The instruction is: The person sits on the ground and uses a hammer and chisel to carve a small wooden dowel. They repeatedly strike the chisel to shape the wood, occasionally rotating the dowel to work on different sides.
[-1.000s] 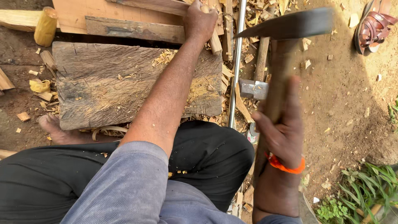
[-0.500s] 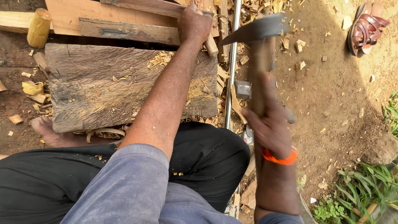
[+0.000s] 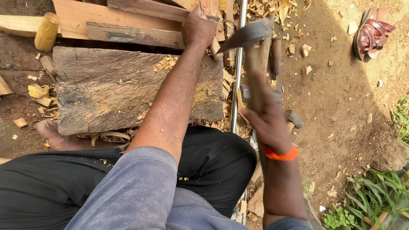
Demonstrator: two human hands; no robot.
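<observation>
My left hand (image 3: 198, 27) reaches forward over a thick weathered wooden block (image 3: 106, 93) and grips a narrow light wood piece (image 3: 215, 44) at the block's far right corner. My right hand (image 3: 268, 121), with an orange band at the wrist, is closed around the wooden handle of an axe (image 3: 255, 64). The dark metal axe head (image 3: 245, 36) is blurred and sits right beside the held wood piece, just right of my left hand.
A metal pipe (image 3: 235, 85) runs along the block's right side. Planks (image 3: 128, 34), a yellow cylinder (image 3: 46, 32) and wood chips lie around. A bare foot (image 3: 55, 138) rests by the block. Sandals (image 3: 374, 32) sit on the dirt at right, plants (image 3: 362, 204) at lower right.
The axe has swung down and leftward, from raised on the right to beside the held wood piece. My left hand has stayed on the wood.
</observation>
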